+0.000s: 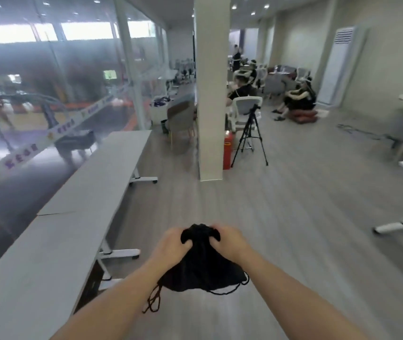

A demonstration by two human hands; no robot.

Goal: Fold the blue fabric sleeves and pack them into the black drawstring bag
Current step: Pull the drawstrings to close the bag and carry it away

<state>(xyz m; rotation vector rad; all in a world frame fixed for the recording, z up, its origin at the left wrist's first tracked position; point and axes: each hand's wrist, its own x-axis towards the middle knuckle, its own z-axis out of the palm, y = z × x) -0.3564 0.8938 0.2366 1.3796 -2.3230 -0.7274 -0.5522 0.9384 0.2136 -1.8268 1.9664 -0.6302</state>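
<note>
I hold the black drawstring bag (203, 268) in the air in front of me, above the wooden floor. My left hand (172, 244) grips the left side of its gathered mouth and my right hand (230, 239) grips the right side. The bag's body hangs toward me between my forearms, and its black cords (154, 300) dangle below on the left. No blue fabric sleeves are in view; what the bag holds is hidden.
A long grey table (77, 217) runs along my left, beside a glass wall. A white pillar (210, 94) stands ahead with a camera tripod (250, 138) and a red box next to it. Several people sit at the back right. Another table's leg (396, 225) is at right.
</note>
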